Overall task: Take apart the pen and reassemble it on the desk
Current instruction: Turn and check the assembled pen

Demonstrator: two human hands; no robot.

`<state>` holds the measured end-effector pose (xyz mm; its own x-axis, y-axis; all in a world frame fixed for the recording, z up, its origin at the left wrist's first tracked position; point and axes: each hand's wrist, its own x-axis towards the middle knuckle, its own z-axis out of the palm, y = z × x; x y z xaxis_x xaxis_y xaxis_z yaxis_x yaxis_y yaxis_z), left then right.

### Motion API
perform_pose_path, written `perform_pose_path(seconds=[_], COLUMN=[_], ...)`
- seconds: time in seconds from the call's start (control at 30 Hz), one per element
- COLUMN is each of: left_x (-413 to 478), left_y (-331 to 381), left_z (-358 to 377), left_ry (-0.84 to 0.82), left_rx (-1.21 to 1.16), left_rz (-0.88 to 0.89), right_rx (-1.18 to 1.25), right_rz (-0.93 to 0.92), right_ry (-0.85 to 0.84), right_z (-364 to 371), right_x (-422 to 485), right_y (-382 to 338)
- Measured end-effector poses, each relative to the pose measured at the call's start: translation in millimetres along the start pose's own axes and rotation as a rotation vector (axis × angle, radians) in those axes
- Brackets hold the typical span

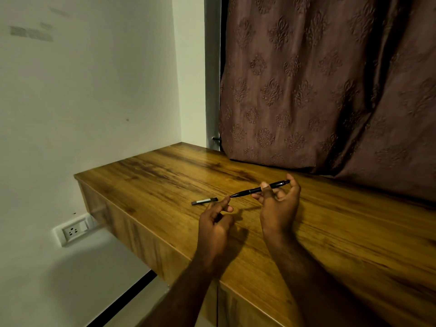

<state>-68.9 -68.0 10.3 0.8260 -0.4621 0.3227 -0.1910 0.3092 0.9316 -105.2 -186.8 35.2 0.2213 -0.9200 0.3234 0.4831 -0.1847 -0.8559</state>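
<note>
Right hand: our right hand held the pen above the tabletop, thumb and fingers closed around the middle of the barrel, one finger hooked near the clicker end.
Left hand: our left hand was loosely curled and held nothing; its index fingertip sat just at the pen's tip, touching it or nearly so, we could not tell which.
Pen: it lay tilted across the right hand, tip pointing toward the left hand, clicker end on the far side of the right hand.
Loose part: a short dark piece rested flat on the tabletop, just beyond the left hand's fingertips and apart from the pen; whether it belonged to the pen we could not say.
Step in hand: we judged that we were about to work on the tip end, either unscrewing it or seating it back.
Doing it well: we judged it best to keep the right hand firm on the barrel, pinch the tip section with the left thumb and index, and twist along the pen's axis.
Care: we thought it wise to stay low over the tabletop, so that any small inner parts, if they slipped out, would land near our hands.
</note>
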Motion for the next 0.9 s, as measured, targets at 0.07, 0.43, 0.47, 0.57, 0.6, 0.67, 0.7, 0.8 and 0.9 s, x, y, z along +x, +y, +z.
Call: perform_pose_path(seconds=[0.07,0.43,0.47,0.57,0.6,0.67,0.7,0.8,0.9], left_x=[-0.2,-1.6,-1.4,-1.4,-1.2,-1.1,-0.8,0.6,-0.2], left_y=[-0.1,-1.1,-1.6,-2.9,-3.0,-2.6,-2.5,-3.1,-2.2], left_z=[-0.6,-1.0,-1.2,-1.4,-1.5,-1.5,-1.4,-1.5,-0.9], left_ry=[-0.006,-0.017,-0.016,-0.021,-0.021,-0.021,-0.023,-0.027,-0.024], left_rx=[0.003,-0.042,-0.04,-0.045,-0.045,-0.029,-0.022,-0.06,-0.119], left_rz=[0.004,0.015,0.011,0.004,0.006,0.012,0.012,-0.001,-0.021], right_rx=[-0.001,0.024,0.022,0.012,0.01,0.009,0.005,0.006,0.046], right_rz=[0.017,0.026,0.02,0.007,0.007,0.007,0.005,0.014,0.067], right_ry=[0.01,0.045,0.041,0.031,0.029,0.025,0.022,0.008,-0.003], right_z=[-0.3,-1.3,-1.0,-0.4,-0.4,-1.1,-1.3,-0.9,-0.3], right_x=[0.8,4.1,3.7,2.4,2.1,1.8,1.5,0.7,1.2], right_y=[0.7,-2.5,-2.6,-2.4,-2.2,-1.1,-0.6,0.7,2.0])
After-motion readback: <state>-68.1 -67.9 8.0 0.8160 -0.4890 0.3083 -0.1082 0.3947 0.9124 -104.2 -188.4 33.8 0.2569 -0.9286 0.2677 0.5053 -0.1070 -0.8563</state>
